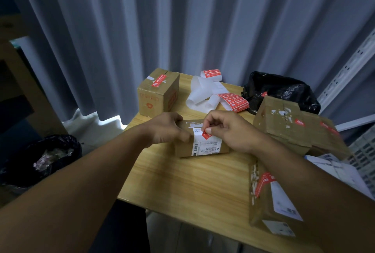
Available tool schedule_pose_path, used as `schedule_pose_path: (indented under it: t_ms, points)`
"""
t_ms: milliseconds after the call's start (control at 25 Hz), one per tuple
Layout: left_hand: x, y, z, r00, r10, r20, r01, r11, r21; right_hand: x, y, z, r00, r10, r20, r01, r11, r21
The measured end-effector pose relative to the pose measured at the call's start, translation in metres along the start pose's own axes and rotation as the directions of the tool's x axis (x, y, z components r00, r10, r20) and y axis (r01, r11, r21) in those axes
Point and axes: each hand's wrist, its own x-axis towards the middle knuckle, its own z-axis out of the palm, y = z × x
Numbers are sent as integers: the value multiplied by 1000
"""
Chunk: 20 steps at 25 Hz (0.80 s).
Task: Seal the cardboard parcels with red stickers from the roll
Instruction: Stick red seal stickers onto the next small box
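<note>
Head | left hand [166, 128] grips boxy cardboard parcel [183, 150] | right hand [229, 130] pinches red sticker [206, 135] over white paper label [208, 147]

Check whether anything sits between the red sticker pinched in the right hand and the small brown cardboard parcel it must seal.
Nothing visible does. The right hand pinches the small red sticker right at the flat brown cardboard parcel, over its white shipping label. The left hand grips the parcel's left end, clear of that spot.
</note>
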Motion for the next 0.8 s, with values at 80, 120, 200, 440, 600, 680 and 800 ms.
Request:
schedule_pose_path:
  t_ms: [80,120,200,440,600,680,800]
  points:
    - [-2,2,-1,999,-33,4,34,998,-60,0,-3,-2,1000,-17,-25,17,1000,20]
    - [-3,3,-2,999,-50,15,51,996,-78,1,-4,-3,999,-21,-40,22,999,28]
    - [-5,4,-3,997,-71,28,73,993,-93,1,-5,-4,997,-21,-68,24,999,41]
    - [-9,5,-5,996,-83,20,85,990,-115,-3,-4,-6,995,-20,-101,28,996,79]
    - [-11,6,-6,996,-85,19,87,990,-114,-4,-4,-8,993,-24,-117,36,995,95]
    - [-12,7,-6,997,-78,17,79,990,-114,-5,-5,-9,991,-28,-131,43,993,109]
    - [-14,8,-5,997,-75,0,74,989,-127,-5,-8,-10,985,-29,-173,61,982,181]
